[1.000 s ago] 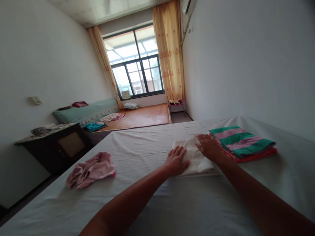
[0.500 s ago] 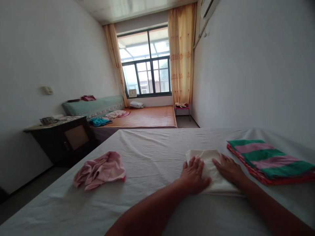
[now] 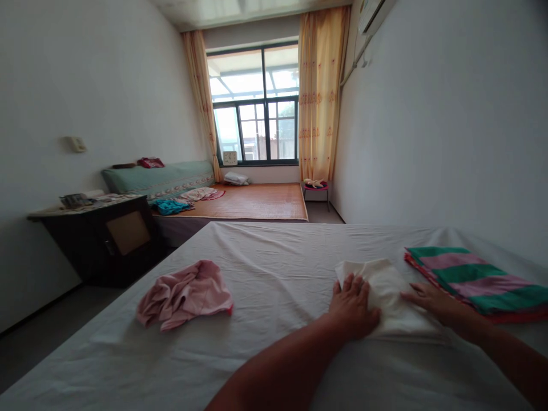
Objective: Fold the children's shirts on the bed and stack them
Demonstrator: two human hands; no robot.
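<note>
A folded white cloth (image 3: 385, 291) lies on the sheet-covered surface (image 3: 274, 308) in front of me. My left hand (image 3: 353, 307) rests flat on its left side, fingers spread. On the cloth's right side is my right hand (image 3: 432, 305), its fingers stretched out towards the left; whether it presses down or hovers I cannot tell. Just beyond the right hand sits a folded stack with a green and pink striped fabric (image 3: 475, 277) on top and red fabric beneath. Off to the left lies a crumpled pink garment (image 3: 186, 294).
Behind the covered surface stands a bed with an orange-brown mat (image 3: 261, 200), holding a blue cloth (image 3: 171, 206). A dark cabinet (image 3: 98, 245) is at the left, a small pink-rimmed stool (image 3: 315, 187) by the curtain. A white wall (image 3: 436, 131) runs along the right.
My right hand has slid right, towards the edge of the white cloth. The left hand keeps its place on the cloth. The whole view has shifted slightly.
</note>
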